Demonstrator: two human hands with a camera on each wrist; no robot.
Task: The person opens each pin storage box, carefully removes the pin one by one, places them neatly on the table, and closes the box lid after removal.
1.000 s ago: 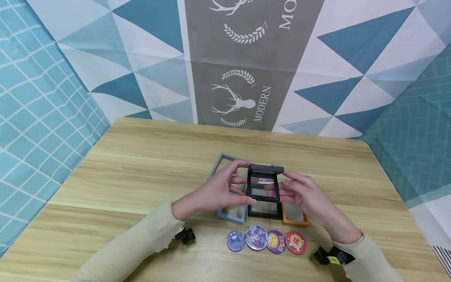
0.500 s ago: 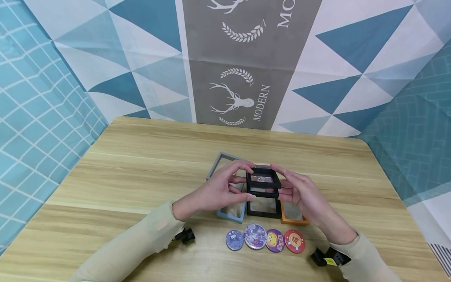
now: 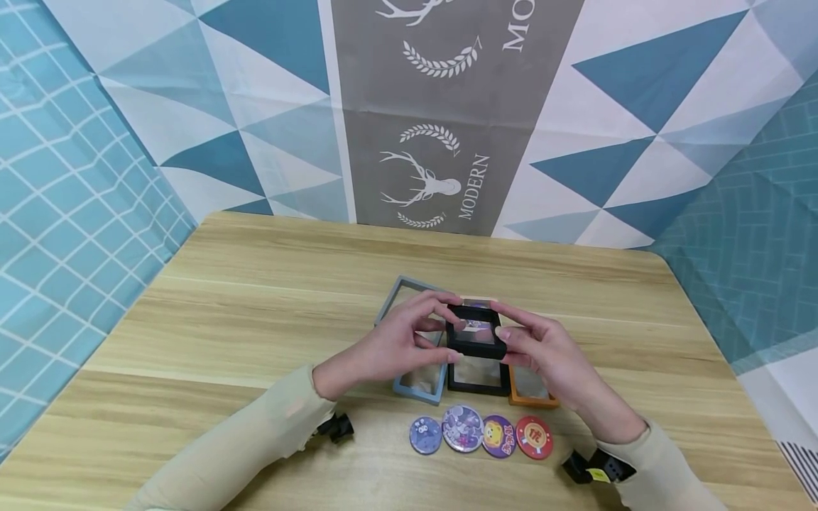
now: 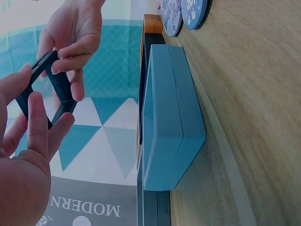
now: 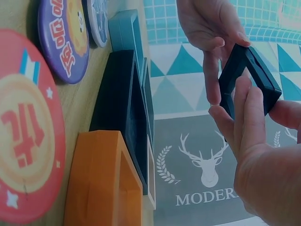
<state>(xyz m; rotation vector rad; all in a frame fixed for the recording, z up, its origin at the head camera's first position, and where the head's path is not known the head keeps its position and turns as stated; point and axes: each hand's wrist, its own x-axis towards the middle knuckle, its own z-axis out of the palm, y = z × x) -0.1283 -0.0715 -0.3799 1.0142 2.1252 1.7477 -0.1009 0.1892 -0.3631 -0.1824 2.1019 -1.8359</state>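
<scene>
Both hands hold a small black display frame (image 3: 476,349) with a clear window, raised above the other frames. Its two halves lie together; a purple picture shows through the window in the head view. My left hand (image 3: 399,337) grips the left side, thumb at the near corner and a fingertip at the window. Thumb and fingers of my right hand (image 3: 549,351) pinch the right side. In the left wrist view, the black frame (image 4: 61,84) appears tilted between both hands. The right wrist view shows fingers against the frame's (image 5: 263,73) outer side and window.
Below the hands lie a larger black frame (image 3: 479,389), a light blue frame (image 3: 418,395), an orange frame (image 3: 537,402) and a grey frame (image 3: 388,304). Several round badges, including a red one (image 3: 534,437), line the near side of the wooden table (image 3: 268,284).
The held frame's raised half has swung down toward me onto the other half. My right thumb has come over the frame's right edge, and a left finger has moved onto the window.
</scene>
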